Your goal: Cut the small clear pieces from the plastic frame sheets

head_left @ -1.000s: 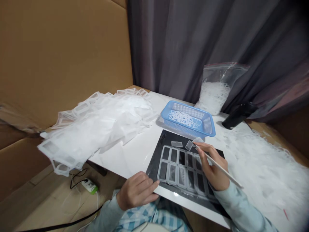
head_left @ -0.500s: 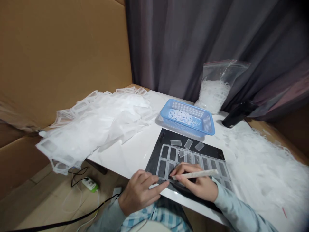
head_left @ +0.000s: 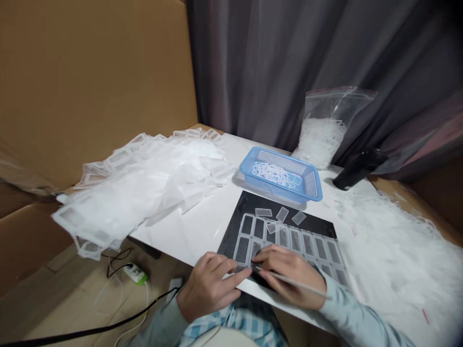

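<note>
A black board [head_left: 231, 235] lies near the table's front edge, with a translucent frame sheet [head_left: 236, 248] of rectangular cells on it. My left hand [head_left: 213, 284] rests at the sheet's lower left corner, index finger stretched out, nothing seen in it. Over the lower cells, my right hand [head_left: 292, 274] pinches a thin pale stick [head_left: 302, 283], its tip near the lower left cells. Several small clear rectangles, one of them a loose piece [head_left: 263, 212], lie along the top of the board and sheet.
Behind the board stands a blue basket [head_left: 316, 187] holding white frames. A heap of white sheets [head_left: 155, 168] covers the left; a pile of white pieces [head_left: 405, 255] the right. A zip bag [head_left: 320, 140] and a black cylindrical object [head_left: 358, 168] stand behind. A power strip [head_left: 135, 273] lies below.
The stick in my right hand has turned, its narrow side now showing and its rear end lower. My right hand has rolled slightly; my left hand is almost unmoved.
</note>
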`<control>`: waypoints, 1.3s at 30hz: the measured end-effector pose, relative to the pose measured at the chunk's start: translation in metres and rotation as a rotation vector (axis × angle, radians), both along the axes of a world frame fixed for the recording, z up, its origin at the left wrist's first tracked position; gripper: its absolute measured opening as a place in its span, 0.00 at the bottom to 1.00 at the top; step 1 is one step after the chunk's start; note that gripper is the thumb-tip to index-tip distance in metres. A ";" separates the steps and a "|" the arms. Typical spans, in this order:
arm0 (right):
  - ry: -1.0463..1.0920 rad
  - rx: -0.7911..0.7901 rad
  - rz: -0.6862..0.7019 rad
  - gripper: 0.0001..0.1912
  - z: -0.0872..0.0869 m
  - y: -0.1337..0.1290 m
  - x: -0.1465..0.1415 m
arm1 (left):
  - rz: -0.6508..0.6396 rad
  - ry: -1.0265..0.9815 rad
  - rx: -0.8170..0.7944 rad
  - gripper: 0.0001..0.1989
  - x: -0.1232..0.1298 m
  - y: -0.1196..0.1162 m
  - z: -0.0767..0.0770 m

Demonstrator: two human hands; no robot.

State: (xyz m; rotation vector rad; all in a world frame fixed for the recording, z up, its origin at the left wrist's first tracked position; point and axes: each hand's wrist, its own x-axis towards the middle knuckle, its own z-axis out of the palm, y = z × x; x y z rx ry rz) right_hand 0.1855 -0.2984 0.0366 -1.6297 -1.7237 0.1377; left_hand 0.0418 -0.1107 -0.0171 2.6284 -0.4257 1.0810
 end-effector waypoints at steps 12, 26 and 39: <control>-0.398 -0.013 -0.098 0.07 -0.016 -0.008 -0.007 | 0.003 0.035 -0.048 0.11 0.002 -0.003 0.002; -0.290 0.300 -0.719 0.10 0.019 -0.022 0.043 | -0.005 0.005 -0.048 0.11 0.002 -0.002 0.002; 0.451 -0.191 -0.164 0.14 0.013 -0.013 0.022 | 0.032 0.085 0.079 0.12 0.007 -0.026 0.015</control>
